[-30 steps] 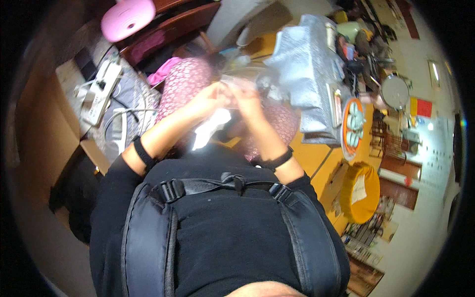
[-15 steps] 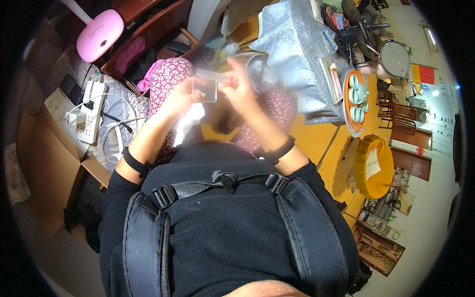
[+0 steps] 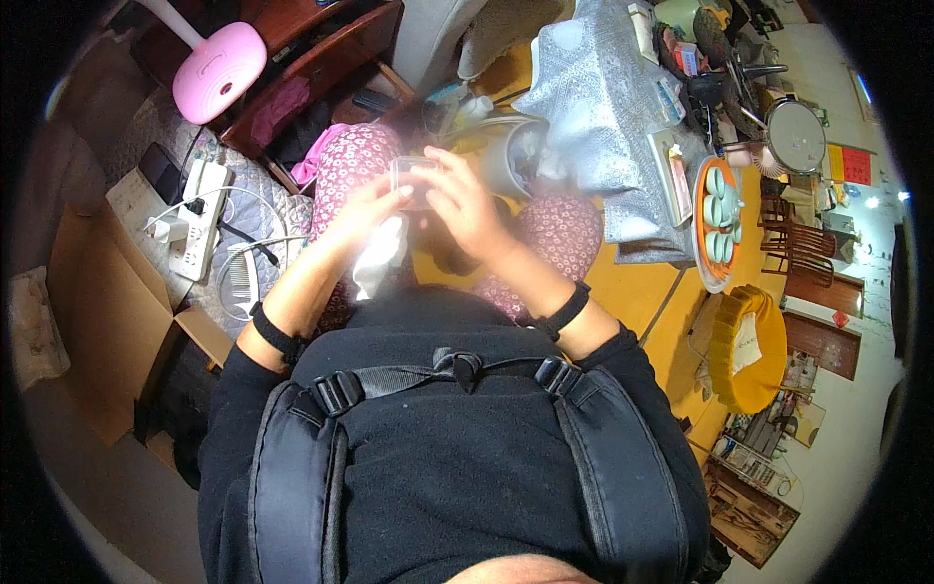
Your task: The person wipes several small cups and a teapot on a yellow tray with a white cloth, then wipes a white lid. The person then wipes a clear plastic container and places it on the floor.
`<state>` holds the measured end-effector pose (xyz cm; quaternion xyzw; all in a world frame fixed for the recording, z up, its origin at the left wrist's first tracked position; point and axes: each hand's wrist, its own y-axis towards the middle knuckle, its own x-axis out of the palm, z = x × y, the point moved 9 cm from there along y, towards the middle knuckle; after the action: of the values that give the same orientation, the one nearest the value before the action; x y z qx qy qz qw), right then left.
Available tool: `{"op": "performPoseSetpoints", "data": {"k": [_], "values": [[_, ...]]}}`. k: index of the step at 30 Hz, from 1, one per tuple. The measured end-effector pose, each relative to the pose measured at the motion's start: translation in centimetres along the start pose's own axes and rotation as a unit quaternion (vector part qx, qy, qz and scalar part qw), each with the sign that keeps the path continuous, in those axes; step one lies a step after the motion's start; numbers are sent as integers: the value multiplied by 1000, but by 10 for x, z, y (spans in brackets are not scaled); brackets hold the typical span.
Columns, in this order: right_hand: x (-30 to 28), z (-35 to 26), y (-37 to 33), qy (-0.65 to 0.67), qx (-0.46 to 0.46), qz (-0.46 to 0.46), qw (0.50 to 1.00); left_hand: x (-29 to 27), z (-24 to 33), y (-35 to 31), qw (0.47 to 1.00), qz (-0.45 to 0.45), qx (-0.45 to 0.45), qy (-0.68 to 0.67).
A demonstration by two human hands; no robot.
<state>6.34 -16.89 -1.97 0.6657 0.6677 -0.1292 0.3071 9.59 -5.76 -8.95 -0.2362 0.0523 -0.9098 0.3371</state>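
Over my lap I hold a small clear plastic box (image 3: 416, 172) between both hands. My left hand (image 3: 368, 209) grips its near left side, with the thumb pointing toward the box. Curled over its right side are the fingers of my right hand (image 3: 465, 212), touching it. Whatever the box contains, if anything, is too blurred to tell. A crumpled white tissue (image 3: 381, 258) lies on my left thigh, just below my left hand. My patterned pink trousers (image 3: 559, 234) show on either side of the hands.
Beyond my right hand stands a grey-white bin (image 3: 506, 161) with a liner. A table under a silvery cover (image 3: 608, 127) bears an orange tray (image 3: 702, 255) of cups. To my left are a power strip (image 3: 202, 219), a comb (image 3: 240, 282), a pink lamp (image 3: 222, 78) and an open drawer (image 3: 321, 73).
My right hand's fingers have come down over the clear box, whose upper flat part stood apart before. The whole view has shifted slightly.
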Motion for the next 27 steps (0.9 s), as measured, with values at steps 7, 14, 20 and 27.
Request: {"op": "performPoseSetpoints", "data": {"k": [7, 14, 20, 27], "values": [[20, 35, 46, 311, 155, -102, 932, -33, 35, -5, 991, 63, 77, 95], [-19, 201, 112, 391, 277, 49, 876, -74, 34, 7, 980, 168, 98, 53], [71, 395, 47, 134, 411, -11, 901, -62, 56, -7, 856, 204, 254, 401], [132, 485, -45, -158, 522, -97, 833, -54, 62, 5, 836, 162, 291, 436]]}}
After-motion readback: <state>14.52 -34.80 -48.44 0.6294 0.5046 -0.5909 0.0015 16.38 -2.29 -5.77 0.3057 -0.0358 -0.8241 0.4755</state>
